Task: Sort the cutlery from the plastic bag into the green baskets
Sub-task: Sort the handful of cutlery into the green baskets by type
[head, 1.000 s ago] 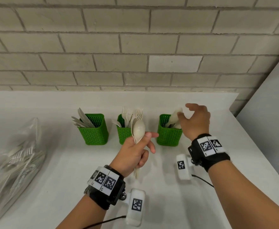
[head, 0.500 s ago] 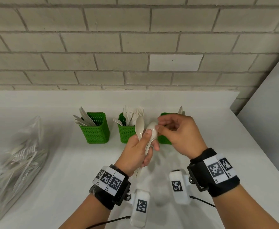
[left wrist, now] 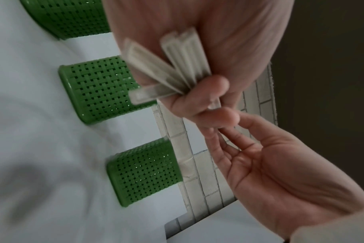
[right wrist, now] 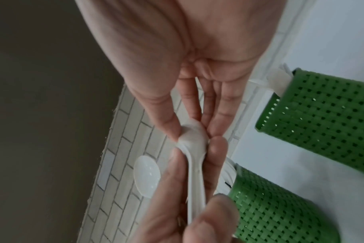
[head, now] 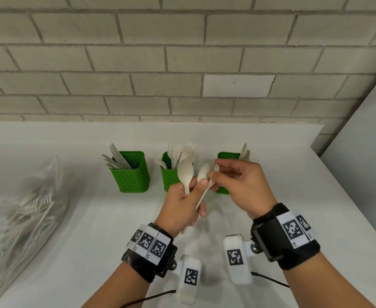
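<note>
The left grip is curled around a small bunch of pale spoons, with their handles sticking out under the fist. One spoon stands straight up out of the fist. A second spoon leans to the right. The right grip pinches that leaning spoon by its bowl, thumb on one side and fingers on the other. Both hands are up in the air, close together, over the white counter.

Three green baskets stand in a row on the counter near the brick wall. The left basket holds knives. The middle basket holds forks. The right basket holds a few spoons, and their tops poke out behind the right hand. The hands are in front of the middle and right baskets.

The plastic bag lies far off to the left on the counter. It has more cutlery inside.

Each wrist has a black band with black and white square marks, and a small white box hangs under it.
</note>
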Demonstrator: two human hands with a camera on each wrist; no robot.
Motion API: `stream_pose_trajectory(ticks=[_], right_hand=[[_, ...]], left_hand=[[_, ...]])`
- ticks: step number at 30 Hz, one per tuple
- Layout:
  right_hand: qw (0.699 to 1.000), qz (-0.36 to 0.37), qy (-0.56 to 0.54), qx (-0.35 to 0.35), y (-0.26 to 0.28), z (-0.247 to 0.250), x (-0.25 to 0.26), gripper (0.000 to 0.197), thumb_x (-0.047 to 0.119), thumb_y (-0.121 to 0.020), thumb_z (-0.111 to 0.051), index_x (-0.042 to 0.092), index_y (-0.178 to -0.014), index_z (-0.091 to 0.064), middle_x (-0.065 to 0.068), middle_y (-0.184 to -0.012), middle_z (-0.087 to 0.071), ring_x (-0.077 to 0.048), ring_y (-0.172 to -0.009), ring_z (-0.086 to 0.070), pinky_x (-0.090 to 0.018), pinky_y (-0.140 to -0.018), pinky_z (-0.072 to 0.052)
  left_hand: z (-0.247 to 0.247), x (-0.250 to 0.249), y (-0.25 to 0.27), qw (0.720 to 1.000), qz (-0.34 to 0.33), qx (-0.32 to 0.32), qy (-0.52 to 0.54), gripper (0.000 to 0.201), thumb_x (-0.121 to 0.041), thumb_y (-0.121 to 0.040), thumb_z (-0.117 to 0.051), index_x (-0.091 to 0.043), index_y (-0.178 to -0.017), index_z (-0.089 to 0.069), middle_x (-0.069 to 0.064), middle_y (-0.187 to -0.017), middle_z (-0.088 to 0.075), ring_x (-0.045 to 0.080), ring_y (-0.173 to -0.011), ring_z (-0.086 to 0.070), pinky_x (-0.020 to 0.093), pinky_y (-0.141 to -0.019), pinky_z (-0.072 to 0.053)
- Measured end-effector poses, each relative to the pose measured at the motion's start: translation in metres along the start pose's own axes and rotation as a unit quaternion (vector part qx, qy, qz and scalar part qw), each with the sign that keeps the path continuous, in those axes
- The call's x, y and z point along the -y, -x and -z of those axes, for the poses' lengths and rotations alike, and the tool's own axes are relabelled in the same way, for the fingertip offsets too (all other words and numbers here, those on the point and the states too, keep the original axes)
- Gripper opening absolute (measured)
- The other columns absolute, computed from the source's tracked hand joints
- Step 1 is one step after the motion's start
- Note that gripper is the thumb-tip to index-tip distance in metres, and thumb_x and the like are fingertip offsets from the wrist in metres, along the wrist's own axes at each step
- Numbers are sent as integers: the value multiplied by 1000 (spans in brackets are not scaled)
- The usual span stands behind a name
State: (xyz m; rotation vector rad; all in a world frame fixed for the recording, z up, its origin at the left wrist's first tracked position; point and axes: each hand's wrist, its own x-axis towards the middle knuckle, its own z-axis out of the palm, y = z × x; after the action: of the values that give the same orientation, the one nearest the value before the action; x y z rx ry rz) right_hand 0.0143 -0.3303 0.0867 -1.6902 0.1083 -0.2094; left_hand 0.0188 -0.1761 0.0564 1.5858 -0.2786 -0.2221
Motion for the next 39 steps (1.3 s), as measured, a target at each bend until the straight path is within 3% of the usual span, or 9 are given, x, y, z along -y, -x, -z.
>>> stream_pose_trajectory(ticks=[6,9,13,18,22,28,32,36,39], right_hand=[[998,-13,-66,-1,0,-1,-3,34,11,-76,-81,11,-108,-70,-8,-99,-74,-23,-94,-71,-38,-88,-57],[996,-11,-93,-2,1,-6,-4,32,11,-75,-81,9,-106,-71,-12,-93,-74,-26,-79,-71,-42,-76,-60],[996,0,-86,16,2,-8,-6,27,11,-79,-78,6,-104,-71,-16,-80,-66,-24,-54,-58,-28,-49,-49],[995,-9,-72,70,-1,3,-2,25,19,-76,-77,0,-81,-62,-10,-61,-63,-22,-45,-52,-25,-45,-44],[996,42,-60,-46,-17,31,24,23,19,-74,-78,3,-79,-63,-4,-55,-64,-14,-39,-48,-23,-40,-44],[975,100,49,-190,-54,68,27,20,23,-80,-79,18,-77,-61,-3,-73,-70,-15,-56,-63,-28,-54,-54],[939,48,317,-123,-66,64,-14,19,34,-90,-66,17,-92,-73,-5,-90,-72,-22,-80,-66,-26,-72,-46],[886,47,448,-108,-59,46,-12,43,41,-101,-42,12,-120,-67,-12,-118,-53,-30,-112,-47,-36,-94,-41],[936,88,335,-63,-42,22,14,41,51,-96,-46,22,-114,-68,0,-112,-58,-19,-104,-55,-33,-92,-44]], left_hand=[[3,-3,-2,999,-6,-2,-32,47,-52,-96,-41,-17,-89,-72,9,-44,-45,21,-34,-35,23,-40,-30],[1,-3,-2,999,3,13,-51,55,-49,-99,-34,-8,-89,-68,7,-42,-44,18,-33,-35,22,-39,-29],[2,-1,-1,998,0,39,-51,58,-46,-103,-29,-6,-88,-68,15,-45,-45,16,-32,-33,21,-38,-29],[-2,-1,-4,998,3,64,10,59,-48,-99,-28,-5,-100,-69,10,-78,-71,20,-38,-50,23,-36,-38],[7,11,-15,1000,22,-17,11,59,-54,-92,-32,-11,-116,-66,6,-87,-73,21,-56,-68,25,-35,-43],[15,17,-24,995,16,-95,-1,59,-53,-98,-28,-10,-101,-69,6,-71,-62,2,-46,-45,21,-51,-33],[8,13,-26,997,36,-64,22,35,-34,-106,-34,-21,-107,-66,1,-77,-56,3,-48,-35,20,-50,-26],[3,12,-23,999,39,-34,-1,33,-38,-86,-49,-15,-106,-64,-11,-84,-57,-2,-60,-45,22,-64,-34],[-1,12,-21,999,23,-19,-43,30,-27,-87,-49,-24,-114,-61,-15,-91,-59,-8,-77,-54,16,-76,-40]])
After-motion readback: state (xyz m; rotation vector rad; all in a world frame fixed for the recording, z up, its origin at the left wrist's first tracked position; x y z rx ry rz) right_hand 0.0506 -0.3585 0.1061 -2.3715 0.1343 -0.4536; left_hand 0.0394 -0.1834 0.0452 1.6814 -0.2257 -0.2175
